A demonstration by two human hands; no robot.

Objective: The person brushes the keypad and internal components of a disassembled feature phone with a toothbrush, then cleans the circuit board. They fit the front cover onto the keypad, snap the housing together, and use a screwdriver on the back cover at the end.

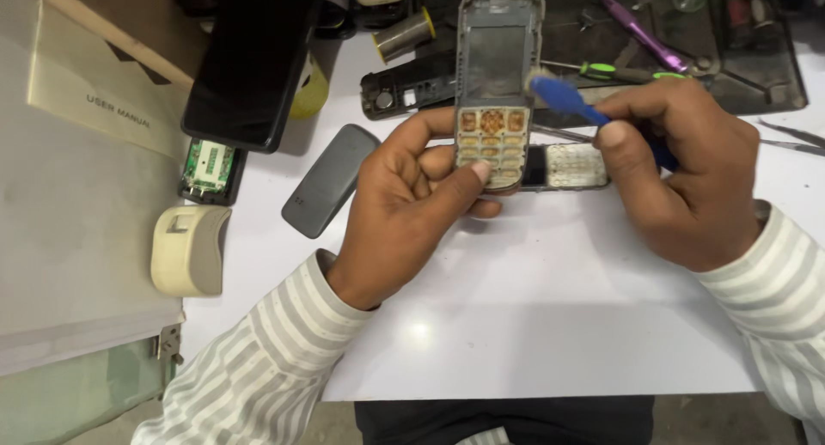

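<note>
My left hand holds a grey phone front housing upright by its lower end, thumb pressed beside the orange-brown keypad area. My right hand grips a blue brush, whose pale bristle head touches the right edge of the housing. Both sleeves are striped white and grey. Behind the hands, on the white table, lies a phone circuit board with a keypad grid.
A dark grey back cover lies left of my left hand. A black smartphone, a small green circuit board, a beige device and a pale booklet sit left. Another black phone frame, screwdrivers and tools lie behind.
</note>
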